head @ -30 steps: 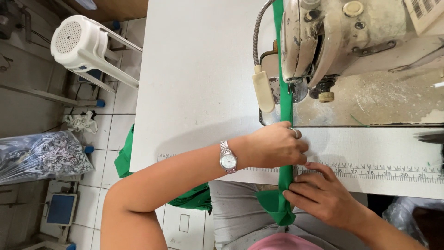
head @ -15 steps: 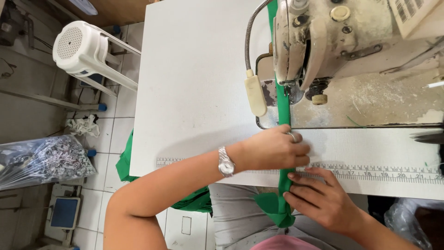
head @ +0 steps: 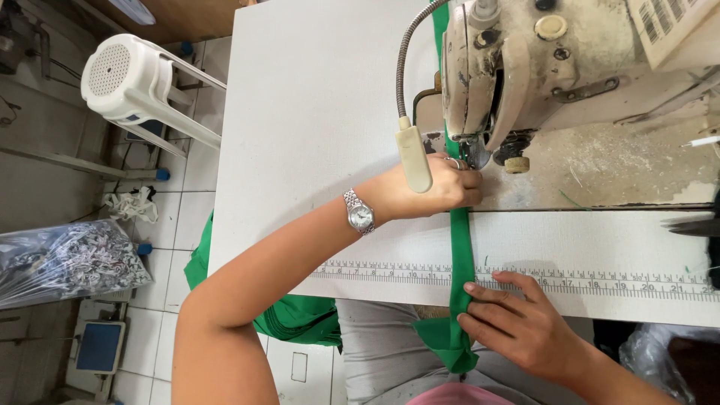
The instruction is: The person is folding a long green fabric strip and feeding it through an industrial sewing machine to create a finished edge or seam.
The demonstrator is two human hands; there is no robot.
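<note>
While the narrow green fabric strip point(head: 460, 247) runs from the lap up across the table edge to the needle area, both hands sit on it, well apart from each other. Right hand point(head: 525, 326) nearest the body: fingers flat and spread, pressing the strip's lower end against the white tabletop point(head: 315, 112) just over the printed ruler scale point(head: 600, 281), not gripping. Bunched green cloth point(head: 292, 319) hangs off the table edge below. Left hand point(head: 427, 187) further up, silver wristwatch point(head: 358, 215) on the wrist, fingers curled down onto the strip right at the presser foot; can't tell if it pinches or just presses. Beyond it, worn cream sewing machine head point(head: 540, 67) with a gooseneck lamp point(head: 412, 154) in front. Far left on the floor: white plastic stool point(head: 127, 79)
</note>
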